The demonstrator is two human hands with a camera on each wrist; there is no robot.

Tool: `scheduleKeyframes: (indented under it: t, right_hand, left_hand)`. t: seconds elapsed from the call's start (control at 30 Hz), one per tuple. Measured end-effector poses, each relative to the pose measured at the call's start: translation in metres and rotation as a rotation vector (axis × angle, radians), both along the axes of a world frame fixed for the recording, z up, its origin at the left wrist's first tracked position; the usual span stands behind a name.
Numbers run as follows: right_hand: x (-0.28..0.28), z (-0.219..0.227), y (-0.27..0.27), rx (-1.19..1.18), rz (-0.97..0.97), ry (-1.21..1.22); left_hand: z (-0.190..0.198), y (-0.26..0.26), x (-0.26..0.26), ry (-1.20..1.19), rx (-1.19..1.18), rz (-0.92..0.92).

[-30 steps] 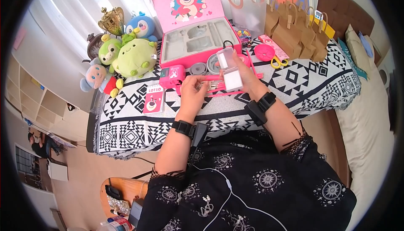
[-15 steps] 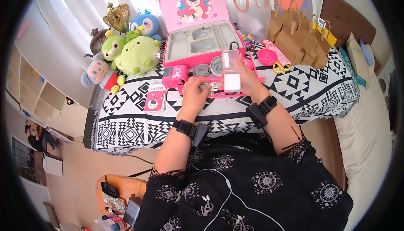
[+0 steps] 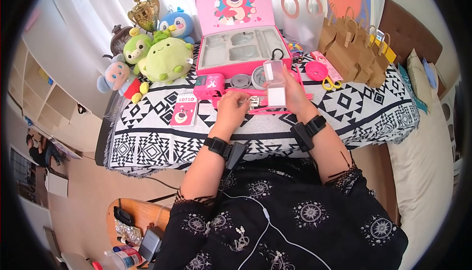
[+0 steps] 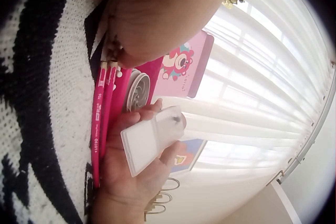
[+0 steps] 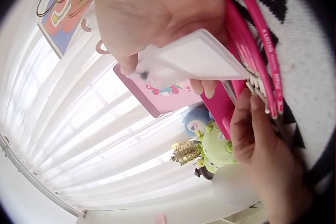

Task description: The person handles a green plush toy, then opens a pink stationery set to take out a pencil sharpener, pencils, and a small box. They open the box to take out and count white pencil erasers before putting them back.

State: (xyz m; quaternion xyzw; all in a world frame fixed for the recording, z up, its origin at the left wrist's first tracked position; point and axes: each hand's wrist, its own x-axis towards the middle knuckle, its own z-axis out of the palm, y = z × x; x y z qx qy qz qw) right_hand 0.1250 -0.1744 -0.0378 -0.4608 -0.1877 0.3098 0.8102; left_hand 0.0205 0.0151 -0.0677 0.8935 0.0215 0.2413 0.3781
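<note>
My right hand (image 3: 297,94) holds a small clear plastic case (image 3: 276,96) with its hinged lid up; its lower half looks white and flat. Left of it, the thumb and fingertips of my left hand (image 3: 230,110) pinch at a cluster of thin white round-ended sticks (image 5: 256,83), resembling cotton swabs. The fingers partly hide them. Pink pencils (image 4: 98,129) printed LOTSO lie right under the hands on the patterned cloth. In the right wrist view the case (image 5: 199,58) is close to the white ends.
Behind the hands stands an open pink box (image 3: 290,49) with a moulded tray. A LOTSO notepad (image 3: 183,113), a pink gadget (image 3: 210,84) and grey round coils (image 3: 240,81) lie nearby. Plush toys (image 3: 169,58) sit left; yellow-handled scissors (image 3: 331,83) and paper bags (image 3: 344,49) are right.
The head view has shifted, moving the whole scene slightly right in the picture. The case stays in my right hand, and my left fingers remain at the white sticks.
</note>
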Motion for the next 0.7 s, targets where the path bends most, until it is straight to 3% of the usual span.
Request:
scheduleKeyframes:
  t: [0.13,0.2,0.47,0.53,0.7]
  right_hand:
    - [-0.004,0.004,0.000,0.038,0.005,0.044]
    - [-0.001,0.001,-0.003,0.095,0.120,0.053]
    - [0.003,-0.006,-0.002,0.038,0.066,0.014]
    - [0.001,-0.003,-0.001,0.006,0.047,0.019]
    - [-0.003,0.003,0.001,-0.048,0.016,0.049]
  left_hand:
    - [-0.003,0.001,0.002,-0.034,-0.001,-0.018]
    - [-0.003,0.001,0.003,-0.033,0.013,-0.012]
    - [-0.006,0.001,0.004,-0.055,-0.084,-0.032]
    - [-0.008,0.002,0.006,-0.049,-0.197,-0.058]
    - [-0.004,0.001,0.004,-0.050,-0.134,-0.049]
